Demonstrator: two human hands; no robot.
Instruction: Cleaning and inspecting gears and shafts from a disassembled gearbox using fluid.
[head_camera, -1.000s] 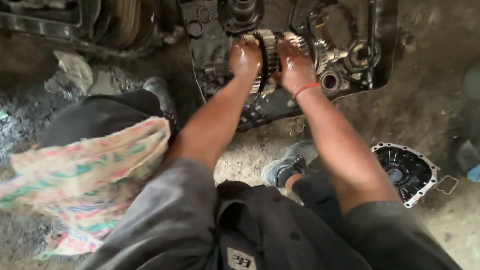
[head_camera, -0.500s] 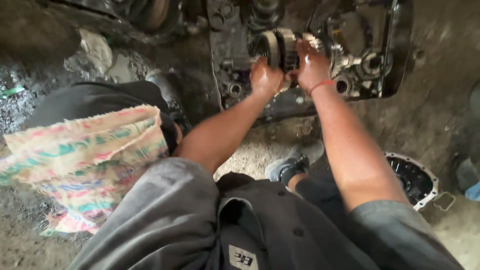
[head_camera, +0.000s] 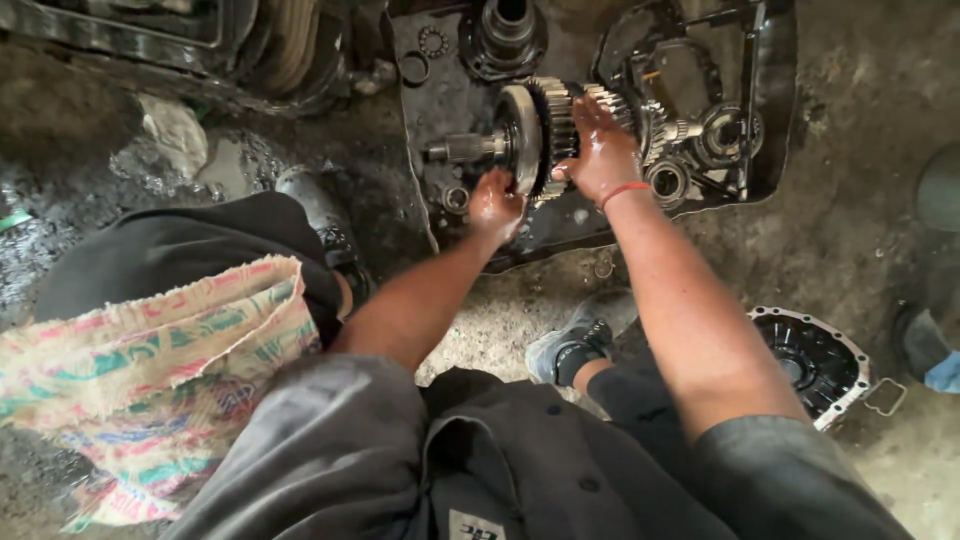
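A steel gear shaft (head_camera: 520, 140) with several toothed wheels lies crosswise over the open, oily gearbox housing (head_camera: 770, 90) on the ground. My left hand (head_camera: 495, 205) grips the large gear at its lower left side. My right hand (head_camera: 600, 150), wet with oil and with a red band at the wrist, wraps over the toothed gears from the right. The shaft's splined end (head_camera: 455, 150) points left, clear of the housing floor. More small gears and bearings (head_camera: 690, 130) sit inside the housing to the right of my hands.
A round black cover with a toothed rim (head_camera: 815, 360) lies at the right. A colourful woven sack (head_camera: 150, 380) covers my left knee. My shoe (head_camera: 580, 335) rests near the housing. Another dark engine part (head_camera: 200, 50) sits at top left; the ground is oily dirt.
The gear shaft has come up and out of the housing and now lies held sideways, its splined end showing at the left. My left hand has shifted lower left on it.
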